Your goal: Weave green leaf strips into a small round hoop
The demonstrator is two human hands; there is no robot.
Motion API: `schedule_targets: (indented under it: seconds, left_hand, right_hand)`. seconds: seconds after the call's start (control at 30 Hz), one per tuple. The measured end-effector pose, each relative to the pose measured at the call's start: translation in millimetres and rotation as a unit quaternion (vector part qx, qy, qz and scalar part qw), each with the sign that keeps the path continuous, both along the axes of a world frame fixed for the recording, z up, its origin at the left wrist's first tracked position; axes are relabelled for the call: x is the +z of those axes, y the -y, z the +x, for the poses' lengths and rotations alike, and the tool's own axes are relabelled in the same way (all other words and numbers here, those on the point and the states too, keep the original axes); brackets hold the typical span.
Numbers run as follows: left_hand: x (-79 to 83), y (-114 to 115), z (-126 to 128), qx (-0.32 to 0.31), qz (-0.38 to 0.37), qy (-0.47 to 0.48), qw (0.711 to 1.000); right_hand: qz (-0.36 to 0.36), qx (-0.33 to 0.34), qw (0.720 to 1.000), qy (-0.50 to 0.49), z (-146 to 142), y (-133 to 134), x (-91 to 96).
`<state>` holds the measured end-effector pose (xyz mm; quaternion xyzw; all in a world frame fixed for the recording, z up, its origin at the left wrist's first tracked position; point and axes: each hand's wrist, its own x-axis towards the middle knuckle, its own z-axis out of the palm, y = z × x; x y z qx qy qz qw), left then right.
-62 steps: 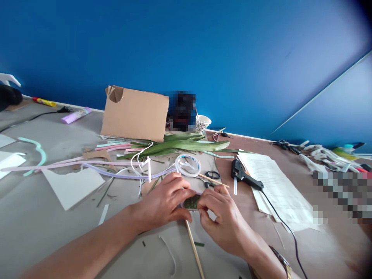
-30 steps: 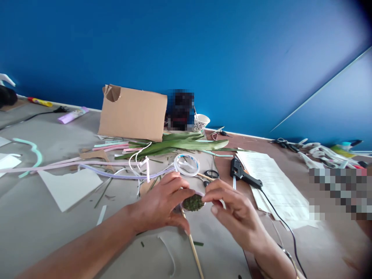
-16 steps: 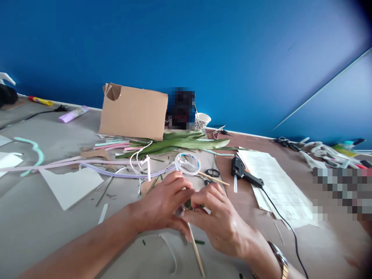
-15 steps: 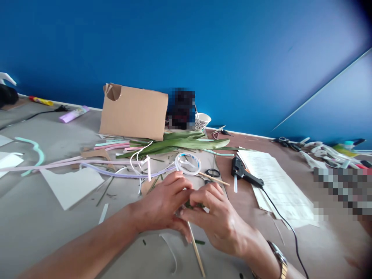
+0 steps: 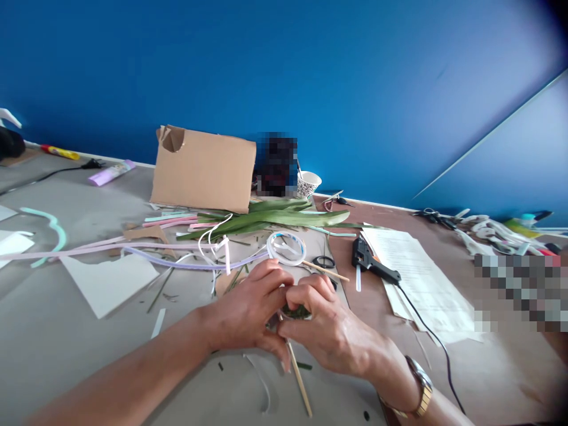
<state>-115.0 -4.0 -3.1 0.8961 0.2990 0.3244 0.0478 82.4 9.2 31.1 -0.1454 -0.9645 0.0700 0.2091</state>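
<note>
My left hand (image 5: 248, 310) and my right hand (image 5: 328, 331) meet low in the middle of the view. Both pinch a small dark green leaf roll (image 5: 296, 311) that sits at the top of a thin wooden stick (image 5: 298, 378). The stick runs down toward me from between my fingers. Most of the roll is hidden by my fingers. A watch is on my right wrist.
A black glue gun (image 5: 370, 264) with its cord lies to the right beside white papers (image 5: 419, 278). Long green leaves (image 5: 275, 220), a cardboard box (image 5: 204, 170), a tape ring (image 5: 286, 247), coloured strips (image 5: 133, 251) and small scissors (image 5: 323, 261) lie behind my hands.
A second ago my right hand was drawn back with its fingers apart and the green roll showed. It has come back in and closed over the roll beside my left hand.
</note>
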Motion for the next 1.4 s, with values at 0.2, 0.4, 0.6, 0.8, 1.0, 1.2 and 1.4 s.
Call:
schedule_targets:
  seconds: [0.2,0.4,0.6,0.8,1.0,1.2,1.4]
  left_hand:
    - [2.9,0.4,-0.8,0.003,-0.023,-0.013,1.0]
    - [5.9,1.5,-0.1,0.005,-0.043,-0.008,0.999]
    - [8.0,1.8,0.8,0.001,-0.053,-0.009,0.999]
    - [6.7,0.8,-0.3,0.004,-0.054,-0.003,0.999]
    - [4.7,0.2,-0.4,-0.001,-0.054,-0.01,0.998]
    - [6.1,-0.3,0.6,-0.008,-0.054,-0.008,0.998]
    - [6.5,-0.4,1.2,-0.01,-0.056,-0.013,0.998]
  right_hand:
    - [-0.024,-0.004,1.0,0.005,4.6,-4.0,7.7]
    - [-0.052,0.015,0.998,0.031,11.9,-7.1,15.5]
    - [-0.085,0.017,0.995,0.04,13.9,-6.5,20.0]
    - [-0.094,0.018,0.995,0.037,12.4,-5.9,25.0]
    - [-0.101,0.029,0.994,0.031,13.9,-5.9,27.4]
    - [-0.11,0.021,0.992,0.052,19.2,-4.0,29.8]
    - [-0.114,0.016,0.992,0.056,20.7,-1.6,31.2]
